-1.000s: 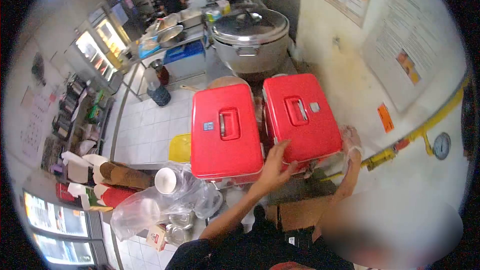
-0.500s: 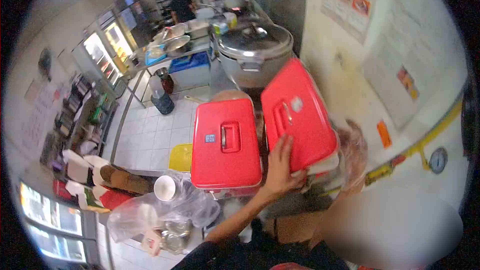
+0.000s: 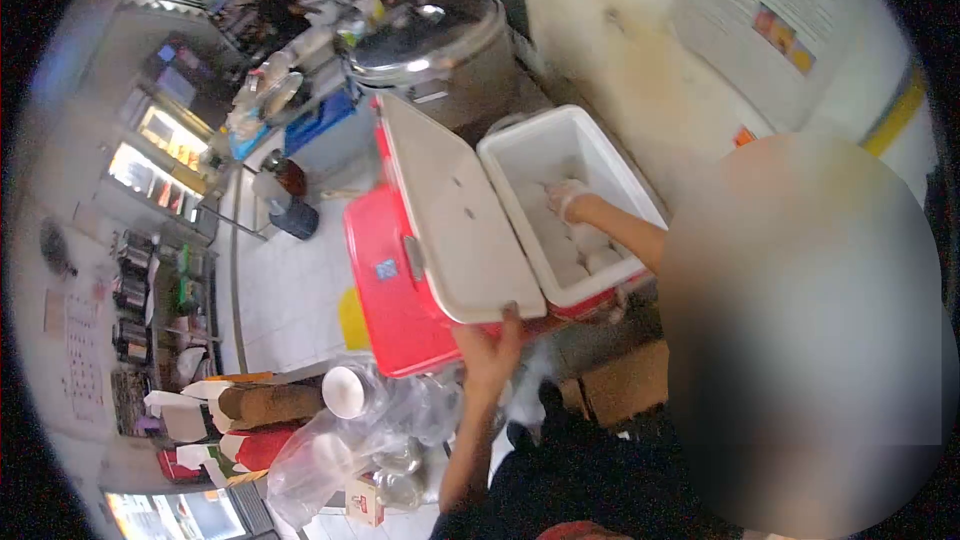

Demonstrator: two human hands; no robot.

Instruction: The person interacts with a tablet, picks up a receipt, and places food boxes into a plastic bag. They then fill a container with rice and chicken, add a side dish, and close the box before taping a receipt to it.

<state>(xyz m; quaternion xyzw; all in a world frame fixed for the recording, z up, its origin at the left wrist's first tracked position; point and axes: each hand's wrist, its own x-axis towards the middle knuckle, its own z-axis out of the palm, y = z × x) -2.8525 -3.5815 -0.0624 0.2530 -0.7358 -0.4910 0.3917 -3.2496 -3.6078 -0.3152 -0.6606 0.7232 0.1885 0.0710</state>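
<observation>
The near edge of a cooler lid point(image 3: 465, 210) is in my left hand point(image 3: 488, 345), thumb on its pale inner face. The lid is swung up and leans left over a second, closed red cooler point(image 3: 375, 285). My right hand point(image 3: 568, 200), in a clear plastic glove, reaches into the open cooler point(image 3: 555, 292), a red box with a white lining. Several white rounded packets point(image 3: 603, 258) lie inside, and the hand is down among them. Its fingertips are too blurred to show whether they grip one.
A large lidded metal pot point(image 3: 440, 65) stands beyond the coolers, near the wall. Left of my left arm are plastic-bagged white cups point(image 3: 345, 392) and food cartons point(image 3: 265, 405). A blurred patch covers the right side. A person point(image 3: 280, 10) is far back.
The right-hand cooler's lid has gone from tilted to swung open leftward, with my left hand on it. My right hand has moved from the cooler's right side into it. The view has turned.
</observation>
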